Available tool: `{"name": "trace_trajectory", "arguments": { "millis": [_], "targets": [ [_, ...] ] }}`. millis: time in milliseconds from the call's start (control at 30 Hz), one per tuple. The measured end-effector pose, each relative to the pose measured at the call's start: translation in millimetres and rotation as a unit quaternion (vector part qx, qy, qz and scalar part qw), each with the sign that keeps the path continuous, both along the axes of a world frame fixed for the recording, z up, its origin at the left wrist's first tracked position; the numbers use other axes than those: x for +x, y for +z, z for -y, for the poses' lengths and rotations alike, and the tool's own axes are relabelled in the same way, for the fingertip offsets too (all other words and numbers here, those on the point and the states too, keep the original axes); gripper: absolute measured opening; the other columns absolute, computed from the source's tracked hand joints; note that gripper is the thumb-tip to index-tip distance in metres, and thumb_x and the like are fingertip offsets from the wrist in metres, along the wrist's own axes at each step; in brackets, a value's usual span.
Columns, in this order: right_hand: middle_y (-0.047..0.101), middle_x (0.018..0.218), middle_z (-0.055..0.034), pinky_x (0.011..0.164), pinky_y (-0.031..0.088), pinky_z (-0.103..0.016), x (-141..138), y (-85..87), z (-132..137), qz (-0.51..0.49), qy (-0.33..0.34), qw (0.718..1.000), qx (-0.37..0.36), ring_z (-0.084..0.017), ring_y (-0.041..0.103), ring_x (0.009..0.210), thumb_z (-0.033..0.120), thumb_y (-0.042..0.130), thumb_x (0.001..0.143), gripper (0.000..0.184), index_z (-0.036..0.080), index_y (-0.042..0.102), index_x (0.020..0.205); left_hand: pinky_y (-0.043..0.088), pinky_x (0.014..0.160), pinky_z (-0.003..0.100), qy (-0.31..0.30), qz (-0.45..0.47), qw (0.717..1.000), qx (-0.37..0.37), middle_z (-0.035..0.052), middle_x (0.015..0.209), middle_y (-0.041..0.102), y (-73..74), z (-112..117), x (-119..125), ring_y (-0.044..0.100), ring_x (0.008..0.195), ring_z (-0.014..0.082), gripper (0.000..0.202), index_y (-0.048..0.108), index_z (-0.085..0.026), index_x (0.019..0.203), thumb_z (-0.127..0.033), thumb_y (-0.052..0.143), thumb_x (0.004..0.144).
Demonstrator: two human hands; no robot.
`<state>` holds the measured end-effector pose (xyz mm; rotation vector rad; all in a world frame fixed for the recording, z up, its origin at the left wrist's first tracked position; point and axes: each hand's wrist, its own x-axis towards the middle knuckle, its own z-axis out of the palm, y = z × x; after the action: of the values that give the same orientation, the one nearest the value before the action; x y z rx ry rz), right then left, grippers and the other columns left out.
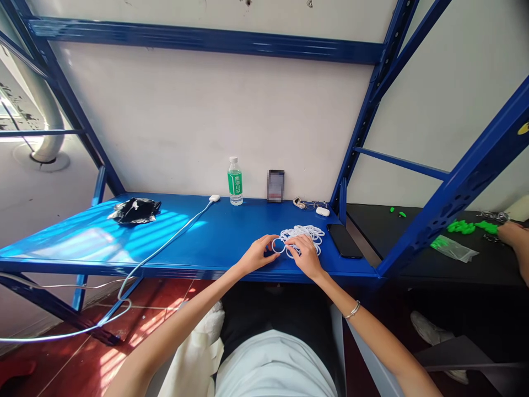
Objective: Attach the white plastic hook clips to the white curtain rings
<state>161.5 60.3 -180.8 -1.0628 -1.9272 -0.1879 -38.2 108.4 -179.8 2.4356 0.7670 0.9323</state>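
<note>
A pile of thin white rings point(306, 233) lies on the blue shelf point(173, 242) near its front right. My left hand point(259, 253) pinches one white ring point(278, 246) at the pile's left edge. My right hand point(306, 255) rests on the near side of the pile, its fingers curled onto the rings. A bracelet sits on my right wrist.
A black phone point(345, 241) lies right of the rings. A green-labelled bottle point(235, 181), a small upright device point(275, 186), earbuds case point(323, 211), black bag point(134, 210) and a white charger cable point(165, 245) are on the shelf. Another person's hand point(512, 234) works by green parts point(463, 226) at the right.
</note>
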Motion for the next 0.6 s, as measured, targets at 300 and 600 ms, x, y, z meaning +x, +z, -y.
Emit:
{"name": "trace_trajectory", "arguments": {
  "millis": [300,600],
  "targets": [
    [0.067,0.089,-0.0052,0.083,0.047,-0.043,0.2,-1.7,0.0,-0.014,0.02,1.0,-0.006,-0.024,0.06,0.088,0.022,0.05,0.093,0.014,0.022,0.064,0.094,0.051,0.066,0.027,0.001,0.003,1.0,-0.001,0.0055,0.099,0.062,2.0,0.9,-0.5,0.058,0.075,0.0155,0.044,0.05,-0.018,0.12,-0.042,0.059,0.083],
    [0.066,0.092,-0.0058,0.08,0.05,-0.04,-0.6,3.1,1.5,-0.025,0.039,0.999,-0.024,-0.023,0.06,0.091,0.024,0.049,0.094,0.015,0.023,0.061,0.102,0.05,0.064,0.027,-0.005,0.004,1.0,0.003,0.0047,0.096,0.062,2.2,0.8,-1.3,0.056,0.071,0.0147,0.044,0.052,-0.019,0.117,-0.047,0.059,0.083]
  ]
}}
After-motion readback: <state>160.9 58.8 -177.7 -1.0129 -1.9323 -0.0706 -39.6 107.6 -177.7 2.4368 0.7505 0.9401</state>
